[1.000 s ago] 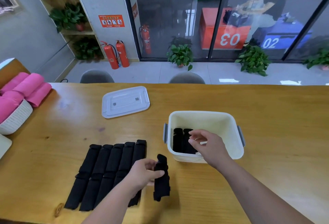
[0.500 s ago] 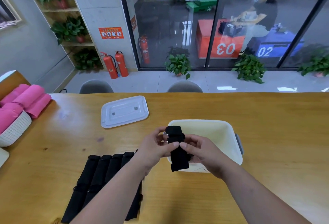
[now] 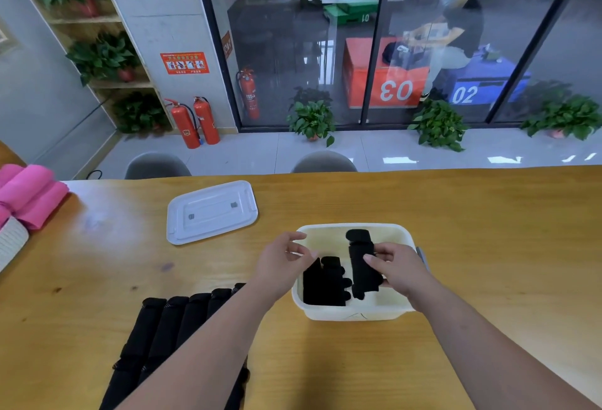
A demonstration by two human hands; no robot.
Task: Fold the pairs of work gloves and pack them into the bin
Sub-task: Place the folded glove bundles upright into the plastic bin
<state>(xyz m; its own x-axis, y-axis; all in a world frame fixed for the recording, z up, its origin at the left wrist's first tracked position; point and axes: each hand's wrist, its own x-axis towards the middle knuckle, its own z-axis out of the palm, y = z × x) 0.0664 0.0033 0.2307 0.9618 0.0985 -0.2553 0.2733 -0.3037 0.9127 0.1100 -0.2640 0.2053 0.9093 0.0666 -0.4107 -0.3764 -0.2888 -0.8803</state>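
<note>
Wooden and wide, the table (image 3: 472,246) filled most of what we saw. On its near left lay a row of black gloves (image 3: 169,328), partly under our left forearm. Right of them stood the white bin (image 3: 358,313), with its lid (image 3: 211,211) flat farther off to the left. Our left hand (image 3: 280,266) hovered over the bin's left rim, fingers loosely spread, holding nothing. Our right hand (image 3: 400,269) pinched a folded pair (image 3: 361,263) above the bin's middle. More packed gloves (image 3: 322,286) sat inside, near left.
</note>
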